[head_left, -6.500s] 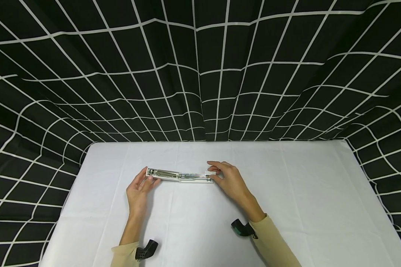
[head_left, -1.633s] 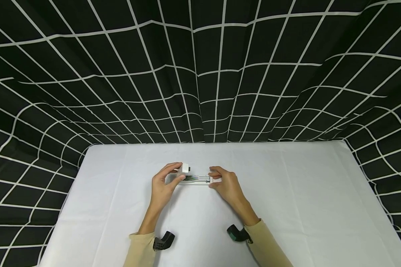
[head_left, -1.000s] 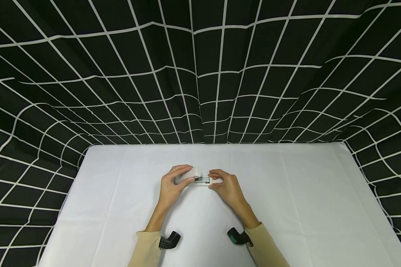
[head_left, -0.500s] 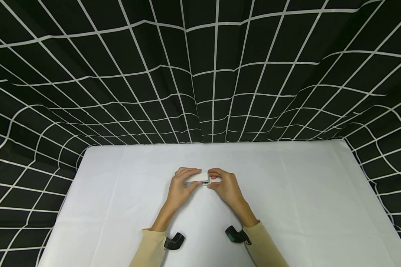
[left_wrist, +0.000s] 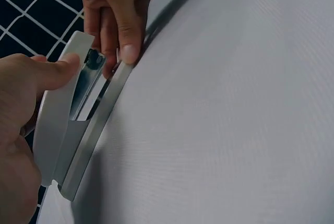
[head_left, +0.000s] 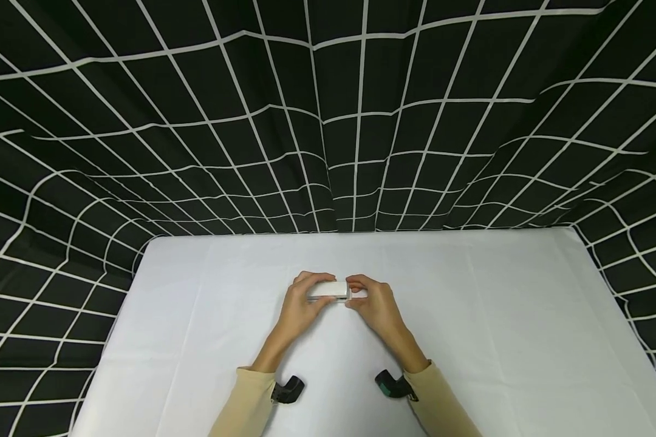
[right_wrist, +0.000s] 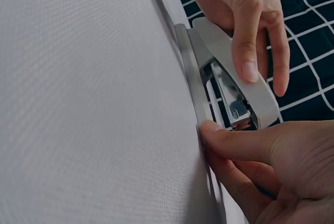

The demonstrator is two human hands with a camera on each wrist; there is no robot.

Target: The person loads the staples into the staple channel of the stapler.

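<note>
A white stapler (head_left: 328, 289) lies on the white table (head_left: 470, 315), its long side running left to right. Its top arm (left_wrist: 55, 119) is folded down over the metal magazine (right_wrist: 229, 91), with a narrow gap left at the front. My left hand (head_left: 313, 290) grips the top arm, thumb (left_wrist: 57, 70) on its near side and fingers (right_wrist: 250, 51) over the top. My right hand (head_left: 355, 292) pinches the front end of the base (right_wrist: 190, 72), its thumb (right_wrist: 229, 140) against the near edge.
A black curtain with a white grid (head_left: 328, 121) hangs behind the table and down both sides. The white cloth spreads out bare around the hands. Small dark cameras sit at both beige sleeves (head_left: 287, 390) (head_left: 390, 385).
The stapler lay opened out flat at first. My left hand has swung the top arm up and over to the right, down onto the base. My right hand stayed at the front end.
</note>
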